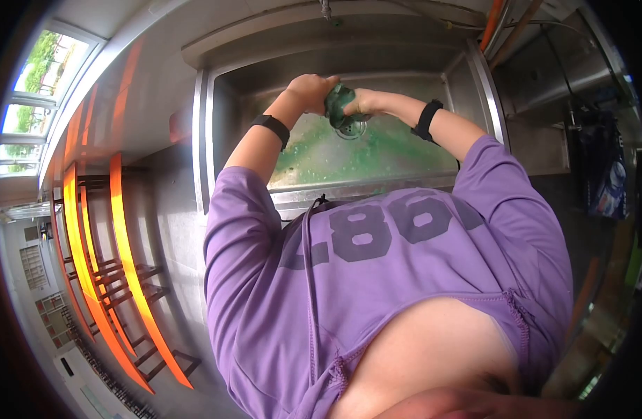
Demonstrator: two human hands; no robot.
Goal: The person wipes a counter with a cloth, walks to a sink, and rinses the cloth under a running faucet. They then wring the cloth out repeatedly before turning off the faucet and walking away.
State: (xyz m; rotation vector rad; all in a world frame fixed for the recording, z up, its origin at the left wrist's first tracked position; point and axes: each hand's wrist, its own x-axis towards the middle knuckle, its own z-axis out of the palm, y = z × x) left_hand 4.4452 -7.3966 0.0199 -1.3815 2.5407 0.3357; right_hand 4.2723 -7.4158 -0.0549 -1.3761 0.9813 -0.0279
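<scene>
Both hands are over a metal sink [468,91], holding a dark green, wet-looking item [340,105] between them. My left hand [311,92] grips its left side, with the fingers curled around the edge. From the right, my right hand [361,102] closes on the same item, its thumb or a finger lying across the front. Just below the item, a round drain strainer [351,128] shows in the sink floor. Greenish liquid with some foam [363,159] covers part of the basin.
A metal spout [326,8] hangs above the sink's far edge. Orange benches or tables [129,265] stand at the left, beside windows [38,98]. Orange and brown poles [493,25] lean at the upper right. A dark blue bag [607,181] hangs at the right.
</scene>
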